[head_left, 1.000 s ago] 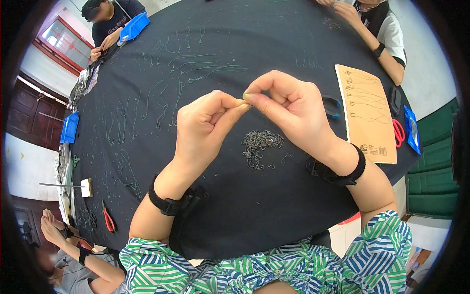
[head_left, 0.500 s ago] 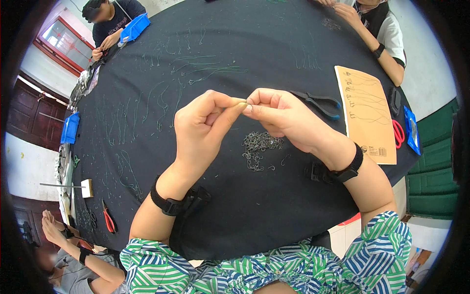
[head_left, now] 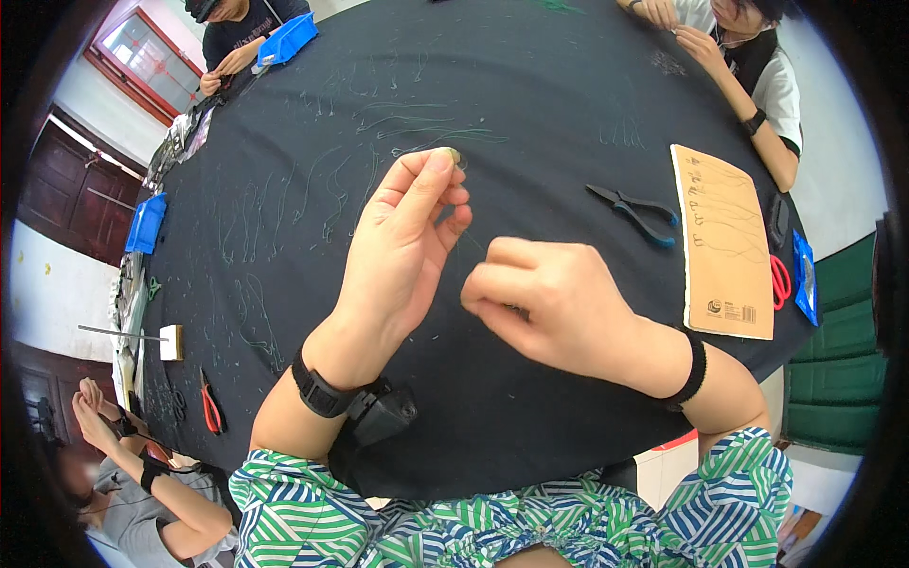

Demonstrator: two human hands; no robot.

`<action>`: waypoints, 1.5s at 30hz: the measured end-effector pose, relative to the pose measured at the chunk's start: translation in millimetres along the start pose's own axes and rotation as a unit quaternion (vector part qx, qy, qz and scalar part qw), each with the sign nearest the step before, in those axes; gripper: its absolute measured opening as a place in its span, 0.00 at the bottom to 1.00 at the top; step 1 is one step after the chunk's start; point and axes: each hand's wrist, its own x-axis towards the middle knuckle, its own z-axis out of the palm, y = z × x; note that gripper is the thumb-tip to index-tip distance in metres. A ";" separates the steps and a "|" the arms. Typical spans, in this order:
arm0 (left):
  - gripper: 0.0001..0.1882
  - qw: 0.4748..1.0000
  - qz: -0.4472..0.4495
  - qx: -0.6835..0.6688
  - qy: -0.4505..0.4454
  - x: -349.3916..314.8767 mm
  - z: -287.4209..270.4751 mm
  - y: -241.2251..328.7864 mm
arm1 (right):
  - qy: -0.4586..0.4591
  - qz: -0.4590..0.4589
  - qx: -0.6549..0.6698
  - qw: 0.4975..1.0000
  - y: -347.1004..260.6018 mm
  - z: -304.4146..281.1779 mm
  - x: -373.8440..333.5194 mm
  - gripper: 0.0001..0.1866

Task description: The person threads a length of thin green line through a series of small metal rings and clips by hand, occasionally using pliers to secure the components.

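My left hand [head_left: 402,232] is raised over the black table, thumb and forefinger pinched together with the other fingers curled. Something tiny sits at its fingertips, too small to make out. Lower and to the right, my right hand [head_left: 559,293] is closed, knuckles up. A short stretch of thin green line [head_left: 472,243] shows just beside its fingers. Beneath this hand lies the pile of small metal hooks, almost wholly hidden by it. Several hooks tied to green lines [head_left: 431,133] lie spread beyond my left hand.
Dark pliers with blue-tipped handles [head_left: 636,213] lie right of my hands, beside a tan card with hooks and lines [head_left: 727,256]. Red scissors [head_left: 779,282] and a blue packet [head_left: 804,279] lie past it. Red-handled pliers [head_left: 210,405] are at left. Other people sit around the table.
My hands, which met at the fingertips, have come apart. The left has turned and moved up; the right has moved down over the hook pile. The whole view has shifted slightly.
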 end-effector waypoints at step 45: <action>0.07 0.942 0.133 0.304 -0.057 15.8 -20.7 -0.7 | 0.016 0.028 -0.145 0.989 26.7 -81.5 9.8 0.11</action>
